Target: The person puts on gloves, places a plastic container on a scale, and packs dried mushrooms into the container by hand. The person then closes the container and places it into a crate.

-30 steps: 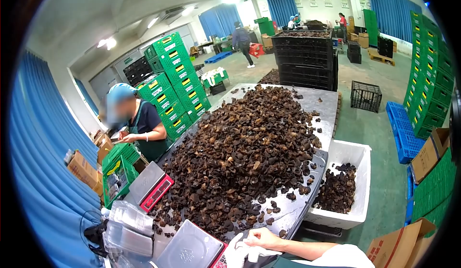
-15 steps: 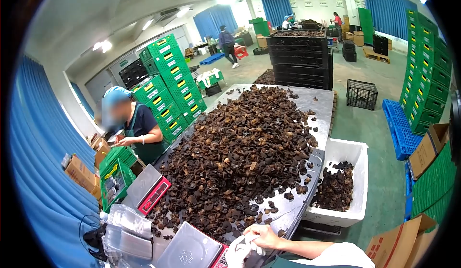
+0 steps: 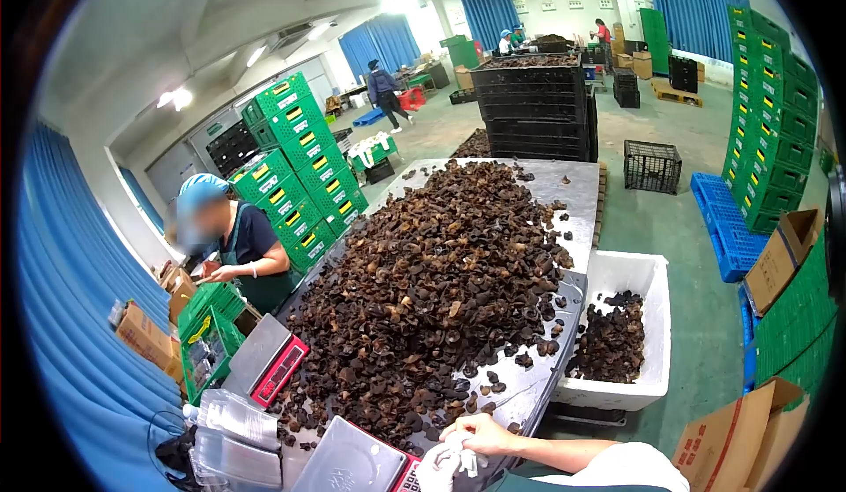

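Note:
At the bottom centre, my bare right hand (image 3: 480, 434) pinches the white cloth of a glove (image 3: 458, 457) at my left hand. My left hand (image 3: 434, 473) wears white glove material and is partly cut off by the frame's lower edge; its fingers cannot be made out. Just left of the hands lies a scale (image 3: 352, 461) with a red front panel. Beyond them a large heap of dark brown dried pieces (image 3: 432, 289) covers the metal table (image 3: 577, 219). A second red scale (image 3: 264, 360) stands farther left, near stacked clear plastic trays (image 3: 233, 439).
A white foam box (image 3: 656, 316) holding dark pieces stands right of the table. A co-worker (image 3: 247, 236) in a blue cap stands at left by green crates (image 3: 308, 144). Black crates (image 3: 533, 104) stand behind the table. Cardboard boxes (image 3: 731, 430) and a blue pallet (image 3: 723, 228) are at right.
The view has shifted, so the crates and table sit further left. My right hand has stayed at the white cloth and my left hand. A distant person has walked farther left.

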### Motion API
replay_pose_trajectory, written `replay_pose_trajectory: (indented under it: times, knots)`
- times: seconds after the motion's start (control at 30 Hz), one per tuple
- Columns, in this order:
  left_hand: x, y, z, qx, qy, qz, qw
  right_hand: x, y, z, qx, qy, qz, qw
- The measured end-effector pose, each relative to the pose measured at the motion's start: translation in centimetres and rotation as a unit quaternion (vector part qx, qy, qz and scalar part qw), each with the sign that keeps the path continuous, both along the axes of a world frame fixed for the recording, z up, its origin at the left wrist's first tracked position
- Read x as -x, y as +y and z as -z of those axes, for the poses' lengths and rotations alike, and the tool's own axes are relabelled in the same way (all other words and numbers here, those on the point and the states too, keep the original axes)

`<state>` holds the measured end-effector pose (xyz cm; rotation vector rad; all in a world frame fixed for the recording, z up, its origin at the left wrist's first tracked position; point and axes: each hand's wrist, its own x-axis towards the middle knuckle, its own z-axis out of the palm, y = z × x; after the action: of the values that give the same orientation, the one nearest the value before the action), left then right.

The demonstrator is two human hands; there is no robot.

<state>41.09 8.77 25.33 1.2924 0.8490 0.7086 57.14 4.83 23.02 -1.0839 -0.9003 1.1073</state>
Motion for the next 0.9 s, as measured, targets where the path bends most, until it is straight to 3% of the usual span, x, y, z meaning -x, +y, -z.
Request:
replay_pose_trajectory:
  times: [0.13, 0.23, 0.27, 0.37, 0.43, 0.5, 0.57, 0.63, 0.67, 0.7, 0.77, 0.8, 0.83, 0.9]
  knots:
    - [0.0, -0.3, -2.5, 0.121, -0.014, 0.059, 0.991, 0.5, -0.2, -0.4, 0.010, -0.052, -0.013, 0.999]
    - [0.8, 1.1, 2.5, 0.082, -0.070, -0.014, 0.994, 0.5, 0.1, 0.8, -0.015, -0.009, -0.047, 0.999]
    - [0.4, 1.1, 3.4, -0.017, -0.040, -0.058, 0.997, 0.5, 0.2, 0.8, 0.004, 0.006, -0.083, 0.997]
    - [0.9, 1.5, 1.8, 0.069, -0.019, -0.038, 0.997, 0.4, 0.0, 0.1, 0.029, 0.004, -0.136, 0.990]
    - [0.1, 0.5, -0.8, 0.024, -0.004, -0.051, 0.998, 0.6, -0.1, -0.1, 0.011, -0.059, -0.099, 0.993]
    - [0.1, -0.2, -2.4, -0.027, 0.060, -0.017, 0.998, 0.7, -0.1, 0.1, 0.011, -0.049, -0.094, 0.994]
    - [0.3, 0.4, -0.4, -0.044, 0.055, -0.020, 0.997, 0.7, 0.1, 1.0, 0.013, -0.038, -0.088, 0.995]
    - [0.2, 0.8, 0.7, -0.080, 0.045, -0.021, 0.996, 0.6, 0.6, 1.8, 0.034, -0.114, -0.067, 0.991]
    - [-0.1, -0.3, -1.5, -0.044, 0.042, -0.019, 0.998, 0.6, 0.1, 0.2, 0.031, -0.233, 0.001, 0.972]
    - [0.4, -0.3, -0.5, 0.075, 0.001, 0.013, 0.997, 0.7, 0.2, 0.8, 0.032, -0.233, -0.001, 0.972]
    - [0.0, -0.3, 0.3, -0.021, 0.038, 0.060, 0.997, 1.2, 0.6, 2.2, 0.026, -0.298, 0.057, 0.952]
    - [0.3, 0.2, 3.7, -0.029, 0.003, 0.055, 0.998, 1.2, 0.6, 2.3, 0.037, -0.326, 0.070, 0.942]
    - [0.1, -0.2, 1.2, -0.072, 0.064, 0.068, 0.993, 1.2, 0.6, 2.6, 0.036, -0.326, 0.069, 0.942]
    - [-0.3, -1.0, -1.7, -0.030, 0.091, 0.078, 0.992, 1.2, 0.7, 3.5, 0.064, -0.307, 0.083, 0.946]
